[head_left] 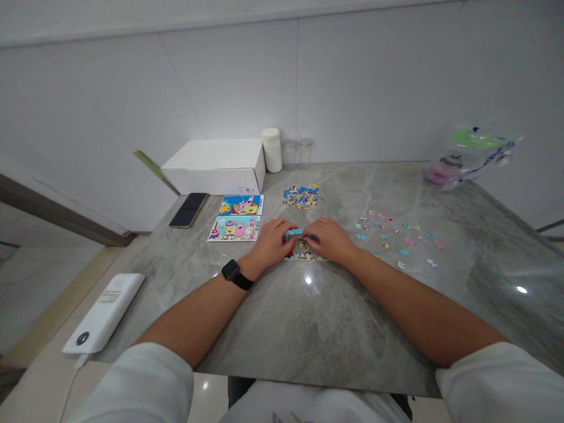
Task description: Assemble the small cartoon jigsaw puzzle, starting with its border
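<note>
A partly assembled jigsaw puzzle (304, 256) lies flat on the grey table in front of me, its coloured border strips visible and its middle partly covered by my fingers. My left hand (272, 239) rests at the puzzle's left edge, thumb and bent index finger apart and touching it. Over the puzzle's upper middle, my right hand (331, 238) has its fingertips pinched together at what looks like a small puzzle piece, mostly hidden. Loose puzzle pieces (388, 236) are scattered to the right, and a pile of mostly blue and yellow pieces (302, 196) sits beyond the hands.
Left of the puzzle lie a cartoon picture sheet (234, 229) and a phone (189, 210). Behind stand a white box (215, 161), a white bottle (272, 150) and two clear glasses (304, 154). A plastic bag (469, 155) is at back right, a power bank (106, 314) at front left.
</note>
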A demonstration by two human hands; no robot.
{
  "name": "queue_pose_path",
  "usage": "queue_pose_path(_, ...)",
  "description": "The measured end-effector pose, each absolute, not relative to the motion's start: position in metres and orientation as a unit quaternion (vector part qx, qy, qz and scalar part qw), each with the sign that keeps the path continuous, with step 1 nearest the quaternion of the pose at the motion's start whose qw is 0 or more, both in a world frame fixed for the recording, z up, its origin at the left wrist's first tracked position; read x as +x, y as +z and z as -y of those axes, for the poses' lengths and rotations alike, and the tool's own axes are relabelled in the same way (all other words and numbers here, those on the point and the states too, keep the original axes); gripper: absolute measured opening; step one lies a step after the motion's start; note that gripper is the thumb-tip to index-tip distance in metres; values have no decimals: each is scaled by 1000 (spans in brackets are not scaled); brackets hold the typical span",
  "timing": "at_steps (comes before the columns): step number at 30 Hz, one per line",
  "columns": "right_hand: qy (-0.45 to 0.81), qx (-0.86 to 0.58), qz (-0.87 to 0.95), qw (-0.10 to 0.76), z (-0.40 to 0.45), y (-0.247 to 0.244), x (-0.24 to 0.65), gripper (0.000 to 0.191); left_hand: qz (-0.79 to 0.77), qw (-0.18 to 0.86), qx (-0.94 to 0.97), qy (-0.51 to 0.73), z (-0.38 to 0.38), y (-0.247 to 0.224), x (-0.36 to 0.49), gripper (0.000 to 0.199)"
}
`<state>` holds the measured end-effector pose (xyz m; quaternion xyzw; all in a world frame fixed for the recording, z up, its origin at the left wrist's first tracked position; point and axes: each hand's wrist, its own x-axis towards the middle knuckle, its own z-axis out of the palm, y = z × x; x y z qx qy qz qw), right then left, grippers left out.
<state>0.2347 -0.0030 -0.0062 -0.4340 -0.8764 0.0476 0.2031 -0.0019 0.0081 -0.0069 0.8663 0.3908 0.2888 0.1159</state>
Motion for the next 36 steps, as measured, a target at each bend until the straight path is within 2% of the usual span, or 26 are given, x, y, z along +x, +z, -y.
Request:
queue_pose_path(5, 41, -431, 883, 179, 5, -2, 229, 14, -397, 113, 867, 280, -7, -6, -2, 20)
queue_pose_path(16, 31, -428, 881, 200, 1, -6, 230, 14, -398, 106, 871, 269, -9, -9, -1, 17)
queue_pose_path(36, 25, -457, 870, 181, 5, -5, 233, 14, -409, 92, 875, 242, -7, -7, -1, 15)
